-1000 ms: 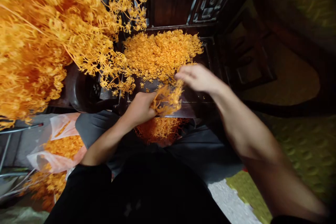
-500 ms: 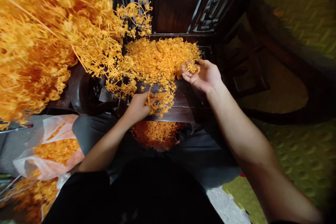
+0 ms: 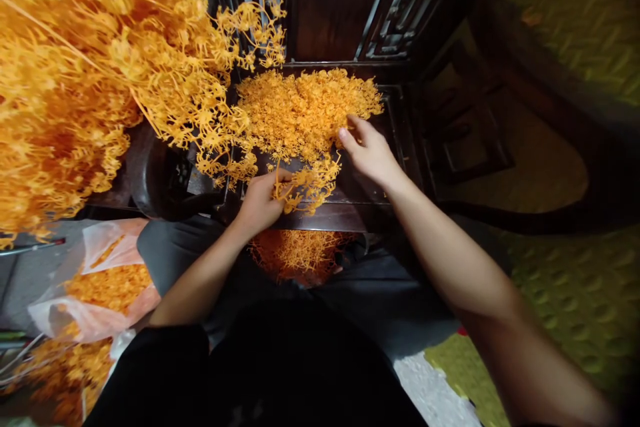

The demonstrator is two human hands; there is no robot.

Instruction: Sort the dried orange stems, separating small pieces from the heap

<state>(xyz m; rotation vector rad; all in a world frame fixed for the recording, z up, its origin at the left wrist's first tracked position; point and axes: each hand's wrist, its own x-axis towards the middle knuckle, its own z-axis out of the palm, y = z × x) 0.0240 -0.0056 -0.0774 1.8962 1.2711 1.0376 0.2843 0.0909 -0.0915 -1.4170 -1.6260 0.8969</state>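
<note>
My left hand (image 3: 264,200) is closed round the stem of an orange flower sprig (image 3: 315,185), whose small star-shaped heads spread to the right over the front edge of the dark wooden seat (image 3: 357,212). A pile of loose orange flower heads (image 3: 305,107) covers the back of that seat. At the pile's right front edge is my right hand (image 3: 369,150), back upward, thumb and forefinger apart. Nothing shows between them; the other fingers are mostly hidden.
A big bunch of orange flower sprigs (image 3: 90,73) rises on the left, beside a curved armrest (image 3: 150,173). Bare orange stems (image 3: 305,253) gather below the seat edge, between my legs. Low on the left, a plastic bag (image 3: 70,317) holds more orange flower heads. A carved backrest (image 3: 340,7) stands behind.
My right hand has turned from palm up, with a few flower heads on it, to palm down, and moved slightly left. My left hand still grips the sprig, now raised slightly.
</note>
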